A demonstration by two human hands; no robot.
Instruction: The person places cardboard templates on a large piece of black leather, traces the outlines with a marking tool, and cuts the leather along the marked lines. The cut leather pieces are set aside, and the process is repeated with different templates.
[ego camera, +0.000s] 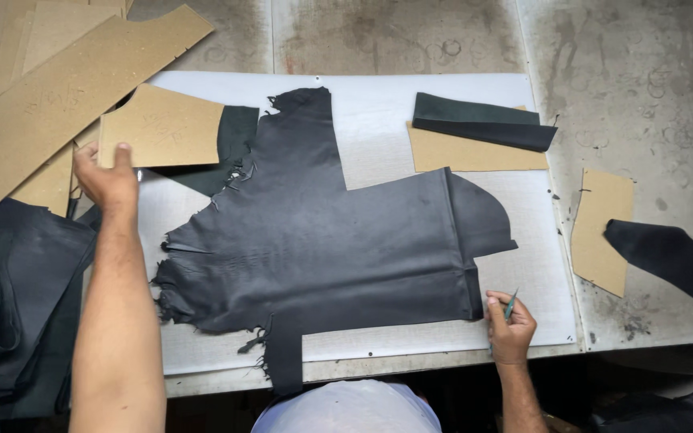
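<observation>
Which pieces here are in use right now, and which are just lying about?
In use:
- cardboard pattern, held by left hand
- large black leather hide on white cutting board
- thin cutting tool in right hand

Lying about:
- long cardboard patterns
- folded leather strip
- small cut leather piece
- leather pile

Large black ragged-edged leather hide (322, 248) lies on white rectangular cutting mat (378, 104), centre. Tan cardboard pattern piece (162, 124) at mat's left edge, left hand (107, 180) on it. Right hand (510, 325) at hide's lower right corner, on mat.
</observation>
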